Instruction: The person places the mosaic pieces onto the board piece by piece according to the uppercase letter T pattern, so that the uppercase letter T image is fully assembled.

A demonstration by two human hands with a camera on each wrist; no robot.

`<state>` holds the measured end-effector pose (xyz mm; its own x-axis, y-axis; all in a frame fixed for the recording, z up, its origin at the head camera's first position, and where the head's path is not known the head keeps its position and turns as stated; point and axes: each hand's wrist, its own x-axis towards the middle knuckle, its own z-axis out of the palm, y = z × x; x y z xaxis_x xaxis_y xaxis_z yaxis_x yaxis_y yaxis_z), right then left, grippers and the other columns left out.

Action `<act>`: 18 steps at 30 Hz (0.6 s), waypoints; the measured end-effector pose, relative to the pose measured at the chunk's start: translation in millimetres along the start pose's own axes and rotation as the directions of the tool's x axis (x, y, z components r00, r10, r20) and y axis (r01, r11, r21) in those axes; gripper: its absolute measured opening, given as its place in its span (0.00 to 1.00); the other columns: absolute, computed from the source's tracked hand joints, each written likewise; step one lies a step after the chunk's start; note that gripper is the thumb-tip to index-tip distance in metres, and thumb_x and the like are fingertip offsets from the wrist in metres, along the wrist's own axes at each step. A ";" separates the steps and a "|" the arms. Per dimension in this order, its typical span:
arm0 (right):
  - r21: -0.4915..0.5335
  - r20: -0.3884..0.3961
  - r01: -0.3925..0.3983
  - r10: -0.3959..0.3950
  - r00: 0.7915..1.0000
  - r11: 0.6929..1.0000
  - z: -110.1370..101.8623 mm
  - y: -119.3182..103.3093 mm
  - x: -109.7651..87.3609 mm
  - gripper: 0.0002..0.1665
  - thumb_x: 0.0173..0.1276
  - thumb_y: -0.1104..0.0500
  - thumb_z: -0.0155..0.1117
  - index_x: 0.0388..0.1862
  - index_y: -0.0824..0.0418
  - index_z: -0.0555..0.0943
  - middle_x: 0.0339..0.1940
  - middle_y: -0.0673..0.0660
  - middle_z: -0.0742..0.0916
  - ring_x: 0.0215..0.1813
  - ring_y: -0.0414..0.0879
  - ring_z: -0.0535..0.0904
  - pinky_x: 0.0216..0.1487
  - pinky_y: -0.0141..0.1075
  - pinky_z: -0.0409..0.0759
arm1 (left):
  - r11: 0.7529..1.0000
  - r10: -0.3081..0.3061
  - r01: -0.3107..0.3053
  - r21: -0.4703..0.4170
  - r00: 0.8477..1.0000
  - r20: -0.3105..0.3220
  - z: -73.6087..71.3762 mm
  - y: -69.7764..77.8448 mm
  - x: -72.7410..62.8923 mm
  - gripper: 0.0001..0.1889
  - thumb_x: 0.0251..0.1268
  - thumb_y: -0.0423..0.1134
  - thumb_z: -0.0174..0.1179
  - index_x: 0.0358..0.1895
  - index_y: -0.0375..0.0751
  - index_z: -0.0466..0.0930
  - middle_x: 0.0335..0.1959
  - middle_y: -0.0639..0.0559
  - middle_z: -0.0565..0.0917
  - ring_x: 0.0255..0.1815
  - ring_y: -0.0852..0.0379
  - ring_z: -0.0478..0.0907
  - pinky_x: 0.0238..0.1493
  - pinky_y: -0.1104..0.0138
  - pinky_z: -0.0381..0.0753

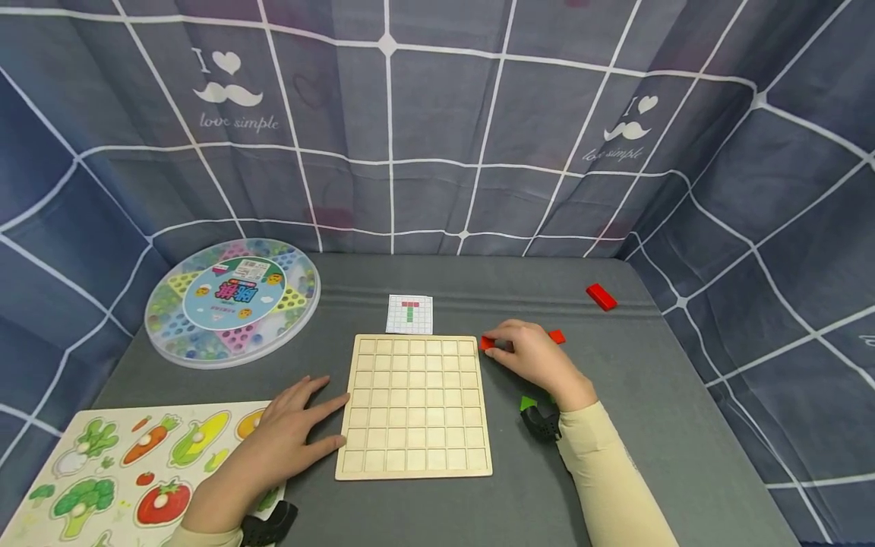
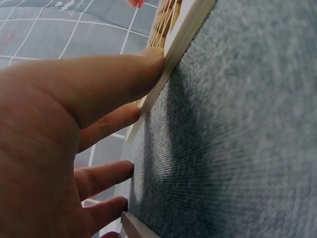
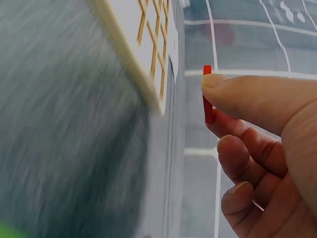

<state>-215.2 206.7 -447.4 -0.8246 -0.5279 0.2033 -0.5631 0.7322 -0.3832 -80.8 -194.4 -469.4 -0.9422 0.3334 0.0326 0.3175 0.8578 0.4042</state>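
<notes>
My right hand point(image 1: 536, 358) pinches a small flat red block point(image 3: 208, 112) between thumb and index finger, just off the upper right corner of a wooden grid board point(image 1: 414, 406). In the right wrist view the block stands edge-on, clear of the board. My left hand point(image 1: 290, 437) lies spread at the board's left side; its thumb and index finger touch the edge. No pieces lie in the board's squares. Behind the board is a white card point(image 1: 409, 320) with red and green squares in a T shape.
Right of the board lie a red block point(image 1: 601, 297), another red piece point(image 1: 557, 336) partly behind my right hand, and green pieces point(image 1: 528, 403) near the wrist. A round star-patterned game board point(image 1: 160, 338) and a vegetable puzzle board point(image 1: 123, 497) occupy the left. A checked curtain point(image 1: 437, 197) encloses the table.
</notes>
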 end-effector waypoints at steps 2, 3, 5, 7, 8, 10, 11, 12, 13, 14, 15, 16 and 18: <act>-0.001 -0.005 0.035 -0.035 0.999 0.999 2.7 -6.1 8.1 0.16 0.64 0.55 0.74 0.50 0.56 0.88 0.43 0.49 0.86 0.37 0.42 0.80 0.39 0.36 0.79 | 1.000 0.002 -0.002 -0.001 1.000 -0.002 0.3 0.0 -0.2 0.32 0.60 0.59 0.67 0.68 0.57 0.76 0.72 0.41 0.66 0.73 0.32 0.56 0.64 0.35 0.57; 0.000 -0.005 0.054 -0.054 0.999 0.999 4.1 -9.2 11.9 0.16 0.64 0.55 0.74 0.50 0.56 0.88 0.42 0.49 0.86 0.36 0.42 0.80 0.38 0.36 0.79 | 1.000 0.003 -0.003 -0.001 1.000 -0.003 0.3 0.1 -0.3 0.32 0.60 0.59 0.67 0.68 0.57 0.76 0.72 0.41 0.66 0.73 0.32 0.56 0.64 0.35 0.57; 0.003 -0.002 0.091 -0.090 0.996 0.996 8.3 -15.2 19.4 0.15 0.64 0.56 0.73 0.50 0.56 0.88 0.41 0.48 0.86 0.36 0.42 0.80 0.37 0.35 0.78 | 1.000 0.005 -0.005 0.000 1.000 -0.005 0.4 0.0 -0.6 0.32 0.60 0.59 0.67 0.68 0.56 0.76 0.72 0.41 0.66 0.73 0.33 0.56 0.64 0.35 0.57; 0.010 0.006 0.121 -0.121 0.993 0.993 13.1 -21.9 26.3 0.14 0.65 0.57 0.72 0.49 0.56 0.88 0.40 0.48 0.86 0.35 0.42 0.80 0.36 0.34 0.78 | 1.000 0.003 -0.003 -0.002 1.000 -0.005 0.6 -0.2 -1.1 0.32 0.60 0.59 0.67 0.68 0.56 0.76 0.72 0.41 0.66 0.73 0.33 0.56 0.64 0.35 0.57; 0.010 0.013 0.132 -0.132 0.991 0.991 15.6 -25.4 29.1 0.14 0.65 0.57 0.72 0.49 0.56 0.88 0.41 0.48 0.86 0.36 0.41 0.80 0.36 0.33 0.78 | 1.000 0.002 -0.002 0.000 1.000 -0.003 0.6 -0.1 -1.0 0.32 0.60 0.59 0.67 0.68 0.56 0.76 0.72 0.41 0.66 0.73 0.33 0.56 0.64 0.35 0.57; 0.017 0.032 0.153 -0.153 0.988 0.988 21.5 -32.6 34.6 0.13 0.66 0.58 0.71 0.49 0.57 0.88 0.41 0.49 0.86 0.36 0.41 0.80 0.37 0.32 0.78 | 1.000 -0.001 0.001 0.003 1.000 0.002 0.6 0.2 -0.8 0.32 0.60 0.59 0.67 0.68 0.56 0.76 0.72 0.41 0.66 0.73 0.33 0.57 0.64 0.35 0.58; 0.019 0.043 0.159 -0.159 0.986 0.987 24.2 -36.5 36.8 0.13 0.66 0.59 0.71 0.49 0.57 0.88 0.41 0.49 0.87 0.36 0.40 0.80 0.37 0.32 0.78 | 1.000 -0.004 0.004 0.004 1.000 0.003 0.8 0.2 -0.8 0.32 0.60 0.59 0.67 0.68 0.57 0.76 0.72 0.41 0.66 0.73 0.33 0.57 0.64 0.34 0.58; 0.022 0.054 0.167 -0.168 0.984 0.986 26.9 -40.5 39.2 0.13 0.66 0.59 0.70 0.49 0.57 0.88 0.42 0.49 0.87 0.37 0.40 0.80 0.38 0.31 0.79 | 1.000 -0.006 0.006 0.005 1.000 0.005 0.8 0.1 -0.7 0.32 0.60 0.59 0.67 0.68 0.57 0.76 0.72 0.41 0.66 0.73 0.33 0.57 0.64 0.34 0.58; 0.023 0.064 0.176 -0.177 0.982 0.984 29.8 -44.1 41.6 0.13 0.66 0.59 0.70 0.49 0.57 0.88 0.42 0.49 0.87 0.38 0.39 0.81 0.39 0.31 0.79 | 1.000 -0.006 0.006 0.006 1.000 0.005 0.9 0.1 -0.7 0.32 0.60 0.59 0.67 0.68 0.57 0.76 0.72 0.41 0.66 0.73 0.33 0.57 0.64 0.34 0.58; 0.023 0.073 0.183 -0.184 0.980 0.983 32.5 -48.0 43.8 0.13 0.66 0.60 0.70 0.49 0.57 0.88 0.43 0.49 0.87 0.39 0.39 0.81 0.40 0.31 0.79 | 1.000 -0.008 0.007 0.007 1.000 0.005 0.9 0.0 -0.7 0.32 0.60 0.59 0.67 0.68 0.57 0.76 0.72 0.42 0.66 0.73 0.33 0.57 0.64 0.34 0.58; 0.026 0.080 0.189 -0.191 0.978 0.982 34.9 -51.3 45.7 0.13 0.66 0.60 0.70 0.49 0.57 0.88 0.42 0.48 0.87 0.38 0.39 0.80 0.39 0.30 0.78 | 1.000 -0.006 0.006 0.007 1.000 0.003 1.0 -0.1 -0.7 0.32 0.60 0.59 0.67 0.68 0.57 0.76 0.72 0.42 0.66 0.73 0.33 0.57 0.64 0.34 0.58; 0.031 0.086 0.197 -0.199 0.976 0.980 37.2 -54.8 47.8 0.13 0.66 0.60 0.70 0.50 0.57 0.88 0.42 0.48 0.87 0.39 0.39 0.80 0.40 0.30 0.78 | 1.000 -0.005 0.005 0.005 1.000 0.001 1.1 -0.2 -0.8 0.32 0.60 0.60 0.67 0.68 0.57 0.76 0.72 0.42 0.66 0.73 0.33 0.56 0.64 0.34 0.58; 0.029 0.096 0.219 -0.221 0.971 0.975 42.4 -60.6 52.0 0.13 0.66 0.60 0.70 0.50 0.58 0.88 0.42 0.48 0.87 0.41 0.38 0.81 0.42 0.29 0.78 | 1.000 -0.004 0.004 0.001 1.000 -0.002 1.3 -0.6 -1.1 0.32 0.60 0.60 0.67 0.68 0.58 0.76 0.72 0.42 0.66 0.73 0.33 0.56 0.64 0.35 0.58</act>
<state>-221.7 116.6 -451.8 -0.6708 -0.7153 0.1959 -0.7285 0.5859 -0.3550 -79.8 -194.8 -470.8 -0.9436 0.3294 0.0329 0.3141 0.8595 0.4032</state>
